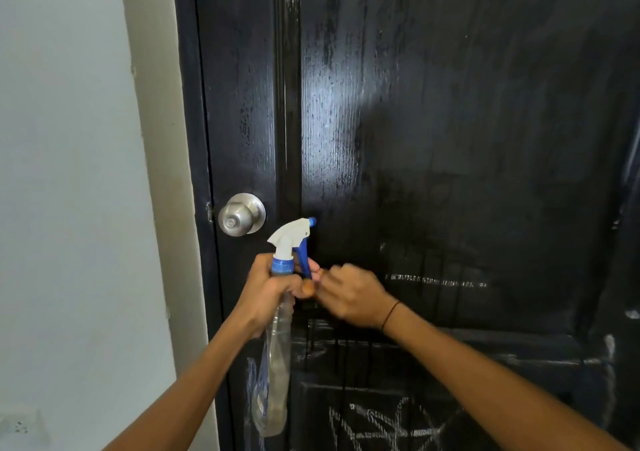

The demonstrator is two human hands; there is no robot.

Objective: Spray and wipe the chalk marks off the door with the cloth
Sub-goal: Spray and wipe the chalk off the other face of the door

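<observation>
**Spray bottle held at a wet black door**

Spray bottle [277, 315] sits low in the centre of the frame, gripped round its neck by the left hand [268, 291], nozzle pointing right at the door [450, 139]. The right hand [349, 295] has curled fingers at the blue trigger; whether it holds anything I cannot tell. Chalk marks [374, 423] cover the bottom panel. A doorknob [241, 214] sits left of the nozzle.

there is just one camera, worn on the person's head. it looks forward and a bit down, very close to the shiny black wooden door [450, 139]. the round silver metal door knob [241, 214] sits left of the middle. both forearms reach in from the bottom edge.
</observation>
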